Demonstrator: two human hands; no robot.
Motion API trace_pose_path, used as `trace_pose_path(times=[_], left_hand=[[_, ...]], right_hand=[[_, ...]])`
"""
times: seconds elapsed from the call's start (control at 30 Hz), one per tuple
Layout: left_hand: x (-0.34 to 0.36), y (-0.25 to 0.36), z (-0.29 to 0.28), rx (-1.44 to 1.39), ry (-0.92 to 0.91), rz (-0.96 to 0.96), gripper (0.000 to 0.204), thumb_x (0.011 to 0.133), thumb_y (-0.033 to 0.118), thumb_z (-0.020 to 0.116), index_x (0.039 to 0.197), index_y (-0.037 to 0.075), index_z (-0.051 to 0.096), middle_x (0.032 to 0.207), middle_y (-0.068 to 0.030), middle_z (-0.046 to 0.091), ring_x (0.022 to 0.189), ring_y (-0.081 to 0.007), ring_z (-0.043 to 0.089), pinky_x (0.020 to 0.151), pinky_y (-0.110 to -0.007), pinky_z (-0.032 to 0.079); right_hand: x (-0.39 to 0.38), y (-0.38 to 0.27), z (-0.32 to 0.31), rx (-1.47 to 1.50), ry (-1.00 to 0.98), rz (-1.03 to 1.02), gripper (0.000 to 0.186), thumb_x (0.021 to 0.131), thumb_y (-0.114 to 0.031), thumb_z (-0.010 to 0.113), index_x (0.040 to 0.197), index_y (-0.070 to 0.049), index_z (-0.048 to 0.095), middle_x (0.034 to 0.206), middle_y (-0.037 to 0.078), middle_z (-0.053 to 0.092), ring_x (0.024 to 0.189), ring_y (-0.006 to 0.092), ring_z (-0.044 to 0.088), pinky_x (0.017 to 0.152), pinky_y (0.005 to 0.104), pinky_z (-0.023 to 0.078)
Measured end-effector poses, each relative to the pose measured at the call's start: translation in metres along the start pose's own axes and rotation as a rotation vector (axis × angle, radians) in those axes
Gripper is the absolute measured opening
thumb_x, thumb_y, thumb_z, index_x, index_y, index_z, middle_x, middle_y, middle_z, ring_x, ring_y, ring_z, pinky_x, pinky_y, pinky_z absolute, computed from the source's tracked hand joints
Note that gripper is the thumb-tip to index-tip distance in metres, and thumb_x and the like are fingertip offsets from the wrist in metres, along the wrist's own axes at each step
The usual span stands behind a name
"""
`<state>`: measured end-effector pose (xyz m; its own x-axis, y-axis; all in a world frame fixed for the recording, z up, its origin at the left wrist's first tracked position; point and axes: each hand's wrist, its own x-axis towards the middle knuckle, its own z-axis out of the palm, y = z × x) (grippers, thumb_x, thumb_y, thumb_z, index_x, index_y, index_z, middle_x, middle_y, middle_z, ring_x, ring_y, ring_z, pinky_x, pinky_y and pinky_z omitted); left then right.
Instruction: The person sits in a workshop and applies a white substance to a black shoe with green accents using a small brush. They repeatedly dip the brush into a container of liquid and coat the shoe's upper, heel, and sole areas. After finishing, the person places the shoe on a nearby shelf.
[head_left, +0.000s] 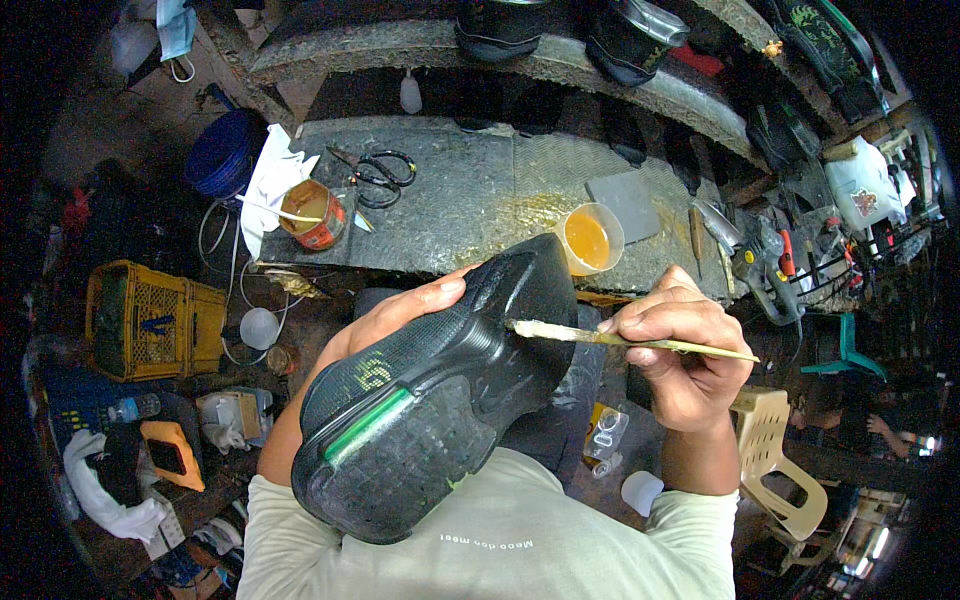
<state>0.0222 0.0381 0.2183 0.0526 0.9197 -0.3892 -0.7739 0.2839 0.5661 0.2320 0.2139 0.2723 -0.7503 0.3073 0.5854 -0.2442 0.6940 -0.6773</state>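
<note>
My left hand (405, 310) grips a black shoe (455, 400) with a green strip, sole toward me, over my lap; part of the hand is hidden behind it. My right hand (690, 350) holds a thin brush (572, 332) between closed fingers, its pale, coated bristles touching the shoe's narrow middle. Just beyond the shoe, a clear cup of orange liquid (585, 240) stands on the worn bench (440, 170). An open tin (310, 215) with a stick in it and black-handled scissors (380, 180) are farther left on the bench.
A shelf (400, 40) of black shoes crosses the back. Tools (752, 255) lie at the right near a plastic chair (775, 470). A yellow crate (155, 320) and blue bucket (215, 160) are at the left. Another person's hand (880, 430) shows at far right.
</note>
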Motion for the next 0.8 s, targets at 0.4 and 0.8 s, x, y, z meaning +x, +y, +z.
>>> trace_pose_path(times=[0.4, 0.8], left_hand=[[0.005, -0.001, -0.005, 0.009, 0.01, 0.005, 0.059, 0.106, 0.039, 0.049, 0.157, 0.012, 0.036, 0.115, -0.012, 0.07, 0.092, -0.0202, 0.072, 0.08, -0.035, 0.062], [-0.004, -0.001, 0.007, -0.056, 0.078, 0.041, 0.061, 0.105, 0.037, 0.051, 0.158, 0.009, 0.036, 0.126, -0.0128, 0.068, 0.103, -0.0208, 0.07, 0.092, -0.036, 0.057]], right_hand=[[0.0, -0.002, 0.0, -0.01, -0.042, 0.004, 0.023, 0.074, -0.003, 0.082, 0.096, -0.006, 0.075, 0.085, 0.009, 0.076, 0.074, 0.023, 0.071, 0.068, 0.0354, 0.047], [-0.005, -0.002, 0.0, 0.048, -0.072, 0.013, 0.023, 0.075, -0.004, 0.083, 0.096, -0.006, 0.075, 0.087, 0.008, 0.077, 0.076, 0.0233, 0.072, 0.068, 0.0354, 0.046]])
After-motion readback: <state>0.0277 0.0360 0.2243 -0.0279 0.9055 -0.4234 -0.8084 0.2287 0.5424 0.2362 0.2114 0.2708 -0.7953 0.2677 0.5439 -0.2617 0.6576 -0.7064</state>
